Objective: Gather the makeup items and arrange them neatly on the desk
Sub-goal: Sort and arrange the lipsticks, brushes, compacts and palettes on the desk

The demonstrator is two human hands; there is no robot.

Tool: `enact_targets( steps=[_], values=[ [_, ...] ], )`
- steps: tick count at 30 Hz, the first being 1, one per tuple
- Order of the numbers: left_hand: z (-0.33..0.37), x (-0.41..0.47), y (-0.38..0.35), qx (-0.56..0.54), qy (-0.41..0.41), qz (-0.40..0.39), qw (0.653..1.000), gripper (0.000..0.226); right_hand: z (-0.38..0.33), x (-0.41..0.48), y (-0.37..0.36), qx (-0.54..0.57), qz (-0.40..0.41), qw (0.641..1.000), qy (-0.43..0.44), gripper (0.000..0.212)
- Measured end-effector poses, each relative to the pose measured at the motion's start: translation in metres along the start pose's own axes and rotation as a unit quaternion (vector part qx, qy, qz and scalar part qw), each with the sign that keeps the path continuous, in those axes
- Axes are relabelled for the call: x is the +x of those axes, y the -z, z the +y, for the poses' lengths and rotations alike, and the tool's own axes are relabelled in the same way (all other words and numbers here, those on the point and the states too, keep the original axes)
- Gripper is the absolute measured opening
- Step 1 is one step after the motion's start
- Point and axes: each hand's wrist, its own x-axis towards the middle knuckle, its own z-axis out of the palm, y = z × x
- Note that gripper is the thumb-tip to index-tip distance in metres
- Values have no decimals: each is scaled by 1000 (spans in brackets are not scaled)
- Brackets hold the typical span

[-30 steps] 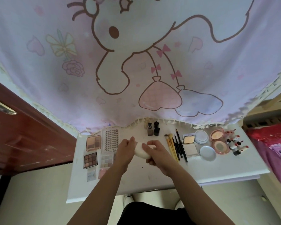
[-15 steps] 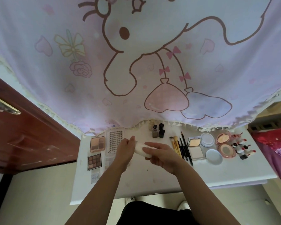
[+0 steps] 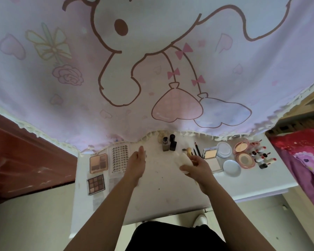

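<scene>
My right hand [image 3: 198, 167] grips a white rounded makeup item [image 3: 185, 160] just above the white desk [image 3: 163, 192], near the brushes and pencils [image 3: 194, 151]. My left hand [image 3: 136, 163] hovers with straight fingers beside a white sheet of dotted rows [image 3: 119, 158], holding nothing. Two eyeshadow palettes [image 3: 98, 163] [image 3: 96, 184] lie at the left. Small bottles [image 3: 169, 144] stand at the back. At the right lie powder compacts [image 3: 209, 154], round pink compacts [image 3: 243, 154], a pale blue round lid [image 3: 231, 167] and several lipsticks [image 3: 261, 156].
A large pink cartoon curtain [image 3: 152, 69] hangs over the back of the desk. A red-brown wooden door [image 3: 25, 160] stands at the left. A bed with red and pink bedding [image 3: 304, 160] is at the right. My dark-clothed lap [image 3: 170, 236] is below the desk edge.
Both hands held the white item together at the desk's middle. Now my right hand has carried it to the right, and my left hand has let go and stayed at the left.
</scene>
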Motion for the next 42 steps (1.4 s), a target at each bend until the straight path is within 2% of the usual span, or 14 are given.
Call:
enact_targets(
  steps=[3,7,11,14,17,23,26,29,31,36,39,42],
  values=[
    [-9,0,-21,-43,56,-72,995,50,13,11,1,-37,59,997,-15,37],
    [-18,5,-48,-43,87,-135,986,34,31,30,-3,-102,113,988,-19,46],
    [-33,23,-76,7,83,-106,991,32,47,51,-13,-151,134,979,-14,53],
    [-37,35,-92,43,85,-68,993,30,49,62,-20,-205,144,968,7,36],
    [-28,46,-102,76,72,-23,994,27,51,75,-28,-203,172,963,32,37],
    [-28,58,-111,77,68,-64,993,57,51,95,-36,-237,143,959,61,36],
    [-33,58,-110,66,60,-60,994,48,51,96,-36,-272,129,951,69,42],
    [-36,61,-112,50,63,-51,995,29,52,96,-38,-289,99,948,86,53],
    [-35,63,-114,49,57,-50,996,22,53,96,-39,-300,88,944,103,51],
    [-32,61,-112,41,44,-61,996,33,46,101,-40,-292,90,946,108,45],
    [-33,57,-104,71,37,-79,994,40,46,101,-38,-301,76,947,86,61],
    [-36,51,-85,118,6,-64,991,35,42,89,-36,-298,79,949,64,78]
  ],
)
